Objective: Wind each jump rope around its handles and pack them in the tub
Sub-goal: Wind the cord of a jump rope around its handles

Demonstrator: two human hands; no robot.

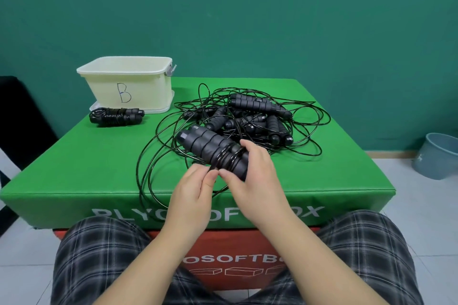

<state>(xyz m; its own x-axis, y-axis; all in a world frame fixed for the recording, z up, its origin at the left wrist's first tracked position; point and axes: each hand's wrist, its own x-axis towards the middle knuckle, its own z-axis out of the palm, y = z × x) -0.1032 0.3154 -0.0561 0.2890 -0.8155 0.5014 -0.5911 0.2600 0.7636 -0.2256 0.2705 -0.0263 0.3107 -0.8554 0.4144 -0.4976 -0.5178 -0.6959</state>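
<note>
My right hand [257, 176] grips a pair of black foam handles [205, 143] held side by side, with a few turns of thin black rope around their near end. Beside it, my left hand [195, 193] pinches the rope [148, 168], which trails off in loose loops over the box top. A finished wound jump rope [116, 116] lies in front of the cream tub [128, 89] marked B at the back left. Several unwound jump ropes [255, 116] sit in a tangled pile at the middle back.
Everything rests on a green soft plyo box [74, 168] stacked on a red one. The tub stands on its lid. A grey-blue bucket [436, 158] sits on the tiled floor at the right. A dark object is at the far left.
</note>
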